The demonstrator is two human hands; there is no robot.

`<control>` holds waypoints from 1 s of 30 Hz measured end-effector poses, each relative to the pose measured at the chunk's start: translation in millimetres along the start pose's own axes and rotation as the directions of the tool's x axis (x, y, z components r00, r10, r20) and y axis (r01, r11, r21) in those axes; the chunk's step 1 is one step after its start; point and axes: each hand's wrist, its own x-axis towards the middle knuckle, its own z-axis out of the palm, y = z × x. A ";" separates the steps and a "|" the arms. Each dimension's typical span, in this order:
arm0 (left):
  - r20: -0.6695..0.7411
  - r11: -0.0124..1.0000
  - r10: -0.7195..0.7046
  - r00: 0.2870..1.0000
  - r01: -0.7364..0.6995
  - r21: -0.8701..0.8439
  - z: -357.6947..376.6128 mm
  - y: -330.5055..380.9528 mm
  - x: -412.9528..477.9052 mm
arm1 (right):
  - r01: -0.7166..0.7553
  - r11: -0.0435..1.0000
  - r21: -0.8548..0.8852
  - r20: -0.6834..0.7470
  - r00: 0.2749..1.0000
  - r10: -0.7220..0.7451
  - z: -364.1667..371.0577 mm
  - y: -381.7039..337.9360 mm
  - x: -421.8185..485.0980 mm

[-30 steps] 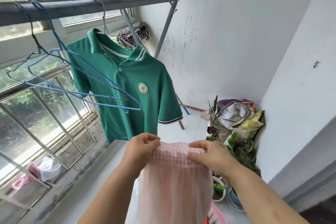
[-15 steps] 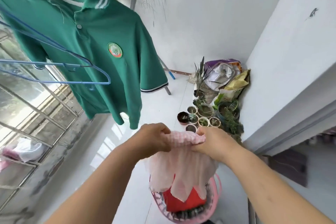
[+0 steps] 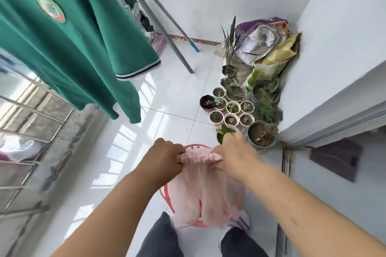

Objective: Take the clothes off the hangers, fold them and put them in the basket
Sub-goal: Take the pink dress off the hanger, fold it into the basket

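Overhead, up-left of the red basket (image 3: 165, 194), a green polo shirt (image 3: 79, 44) hung, not yet taken down. Left hand (image 3: 167, 158) and right hand (image 3: 234, 152) each pinched the pink garment (image 3: 200, 190) by its top edge directly above the basket, probably to lower it in.

Pinks, a red and one deep green

We see the pink garment (image 3: 205, 192) over the basket (image 3: 164, 193): its top band is checked pink and white, the rest is a sheer pale pink, and the basket's rim beside it is red. Up and left of the basket is the green polo shirt (image 3: 87, 44), its sleeve cuff (image 3: 137, 71) striped white and dark, its round badge (image 3: 49, 7) green, white and orange-red. Beyond the basket we see white pots (image 3: 231, 119), one black pot (image 3: 207, 101), a purple bag (image 3: 261, 24) and a yellow bag (image 3: 282, 52) on white floor tiles (image 3: 171, 94).
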 end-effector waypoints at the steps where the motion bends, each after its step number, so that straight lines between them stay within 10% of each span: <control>1: 0.004 1.000 -0.009 1.000 0.009 -0.008 7.6 -1.6 2.9 | 0.002 1.000 0.019 -0.005 1.000 -0.001 7.7 4.3 4.6; 19: 0.172 0.965 0.227 0.959 -0.245 0.092 79.7 -56.4 62.4 | -0.072 0.997 -0.028 0.146 0.986 0.075 123.4 -11.3 57.0; 30: 0.500 0.961 0.169 0.849 -0.029 -0.276 128.0 -103.5 69.7 | 0.062 0.981 0.181 0.202 0.974 -0.099 184.5 -6.6 74.2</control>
